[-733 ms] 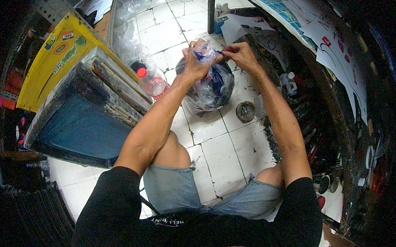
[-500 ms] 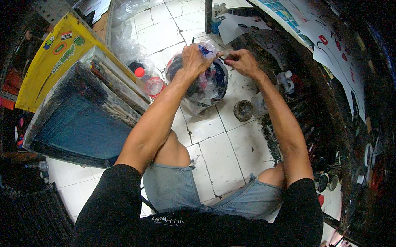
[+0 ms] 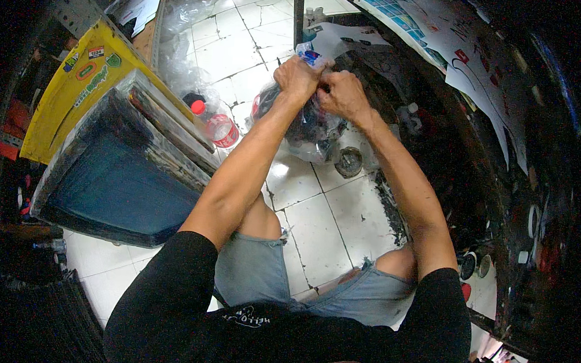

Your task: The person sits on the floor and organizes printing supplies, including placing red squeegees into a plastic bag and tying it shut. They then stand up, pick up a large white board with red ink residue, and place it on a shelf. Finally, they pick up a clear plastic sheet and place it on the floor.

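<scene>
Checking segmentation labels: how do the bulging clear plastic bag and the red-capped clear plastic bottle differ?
The bag is crumpled and larger; the bottle is firmer-shaped and smaller.
The left hand and right hand are at the bag's top; neither touches the bottle.
The bag shows dark contents; the bottle shows none.
Both are clear plastic.

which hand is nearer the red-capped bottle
Left. The left hand is beyond and to the right of the bottle, at the bag's neck; the right hand is beside it, farther right.

White floor tiles (image 3: 314, 234) — dark-jointed, some cracked — lie brightly lit near a dark upright post (image 3: 298, 19).
</scene>
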The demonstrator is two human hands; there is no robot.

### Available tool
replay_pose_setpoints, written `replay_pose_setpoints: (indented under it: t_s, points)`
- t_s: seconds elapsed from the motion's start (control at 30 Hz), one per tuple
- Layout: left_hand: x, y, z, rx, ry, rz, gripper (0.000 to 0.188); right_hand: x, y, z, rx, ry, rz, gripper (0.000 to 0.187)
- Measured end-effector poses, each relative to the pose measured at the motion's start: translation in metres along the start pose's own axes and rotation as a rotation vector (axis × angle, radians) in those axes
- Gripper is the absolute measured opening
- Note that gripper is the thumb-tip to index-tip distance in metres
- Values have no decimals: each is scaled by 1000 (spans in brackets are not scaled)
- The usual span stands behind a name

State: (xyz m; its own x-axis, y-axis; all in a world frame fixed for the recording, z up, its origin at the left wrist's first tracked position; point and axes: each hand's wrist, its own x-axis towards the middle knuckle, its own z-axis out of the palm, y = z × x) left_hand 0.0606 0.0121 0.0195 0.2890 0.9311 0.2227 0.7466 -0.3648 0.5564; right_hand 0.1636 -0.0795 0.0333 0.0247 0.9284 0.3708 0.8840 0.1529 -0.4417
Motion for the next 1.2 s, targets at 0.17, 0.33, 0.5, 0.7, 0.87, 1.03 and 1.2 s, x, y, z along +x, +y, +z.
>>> replay_pose_setpoints:
  t_s: [0.17,0.33,0.5,0.7,0.87,1.03,1.2]
  points:
    - [0,-21,14,208,-233,226,67,-16,5,22,104,-136,7,22]
    - [30,-58,24,-274,-536,22,46,-10,8,72,461,-60,169,20]
    - [19,-54,-17,-483,-827,166,24,-9,8,84,677,37,489,12]
    - [4,-89,-15,-522,-438,232,17,2,-4,85,1192,53,549,13]
    - [-6,-75,-31,-321,-275,416,17,1,-2,94,1364,65,652,13]
    - [-3,-92,-39,-321,-184,381,26,-2,-4,89,1555,107,692,21]
    - [-11,-109,-19,-493,-440,323,25,5,-17,95,1520,103,621,17]
